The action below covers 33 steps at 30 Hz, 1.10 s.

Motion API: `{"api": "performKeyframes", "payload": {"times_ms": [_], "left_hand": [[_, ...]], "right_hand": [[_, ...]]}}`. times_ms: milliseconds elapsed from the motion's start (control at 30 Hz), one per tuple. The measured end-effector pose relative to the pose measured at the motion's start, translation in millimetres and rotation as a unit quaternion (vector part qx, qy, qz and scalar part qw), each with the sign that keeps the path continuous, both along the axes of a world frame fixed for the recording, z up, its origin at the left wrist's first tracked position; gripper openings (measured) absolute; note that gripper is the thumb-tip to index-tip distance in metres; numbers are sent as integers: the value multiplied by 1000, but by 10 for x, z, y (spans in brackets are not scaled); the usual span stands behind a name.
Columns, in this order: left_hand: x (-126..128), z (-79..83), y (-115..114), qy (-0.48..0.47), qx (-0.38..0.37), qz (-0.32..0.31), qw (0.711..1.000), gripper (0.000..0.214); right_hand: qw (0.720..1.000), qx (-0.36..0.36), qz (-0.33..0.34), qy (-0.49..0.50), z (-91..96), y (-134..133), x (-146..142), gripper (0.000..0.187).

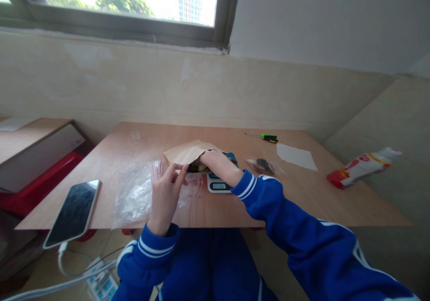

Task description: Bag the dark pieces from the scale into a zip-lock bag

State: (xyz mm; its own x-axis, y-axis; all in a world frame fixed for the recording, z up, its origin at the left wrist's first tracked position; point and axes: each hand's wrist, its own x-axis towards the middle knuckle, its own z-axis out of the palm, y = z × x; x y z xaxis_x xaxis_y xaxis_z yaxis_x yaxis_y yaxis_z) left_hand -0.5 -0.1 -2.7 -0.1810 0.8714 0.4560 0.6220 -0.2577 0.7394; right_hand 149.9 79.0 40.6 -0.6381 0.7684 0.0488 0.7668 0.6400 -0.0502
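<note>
A brown paper bag point(187, 152) lies open on a small digital scale point(218, 186) in the middle of the wooden table point(302, 193). My right hand point(215, 161) reaches into the bag's mouth, its fingers hidden among dark and light pieces inside. My left hand point(166, 193) pinches the bag's near edge, just above a heap of clear plastic zip bags point(134, 193) with red seals. Both sleeves are blue with white stripes.
A phone point(74, 211) rests on the table's left front corner, cabled to a power strip point(102, 283) below. A small filled plastic bag point(262, 164), a white paper point(296, 156) and a green screwdriver point(267, 137) lie at the right back. A red-white bottle point(363, 166) lies off to the right.
</note>
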Motion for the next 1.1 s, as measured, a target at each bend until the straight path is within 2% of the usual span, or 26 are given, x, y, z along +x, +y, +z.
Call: {"api": "performKeyframes", "payload": {"times_ms": [133,233,333,433,533,667,800,867,900,967,1100], "left_hand": [[-1,-8,10,2,5,-2,1000,17],[-9,-1,10,-1,10,0,1000,16],[-31,12,12,-6,8,7,1000,16],[-60,21,19,-10,0,14,1000,17],[-78,25,28,-13,-5,19,1000,17],[-80,45,44,-12,-8,29,999,17],[-97,65,66,0,-2,44,999,16],[-124,64,83,9,5,54,998,17],[-142,63,94,15,8,61,998,17],[-184,60,122,27,12,77,997,18],[-290,77,193,42,2,101,994,22]], "right_hand": [[999,6,-23,-41,34,-37,2,24],[999,13,-26,-28,46,-67,47,24],[998,11,-8,61,23,-100,142,23],[984,-21,42,174,4,-138,278,21],[964,-57,73,251,13,-173,428,19],[932,-99,15,348,26,-205,607,19],[857,-202,-10,473,25,-237,768,31],[829,-228,-8,511,10,-234,867,35],[826,-222,-15,517,-10,-216,926,36],[841,-180,-43,509,-87,-136,1064,37],[905,-21,-125,406,-390,183,1365,31]]}}
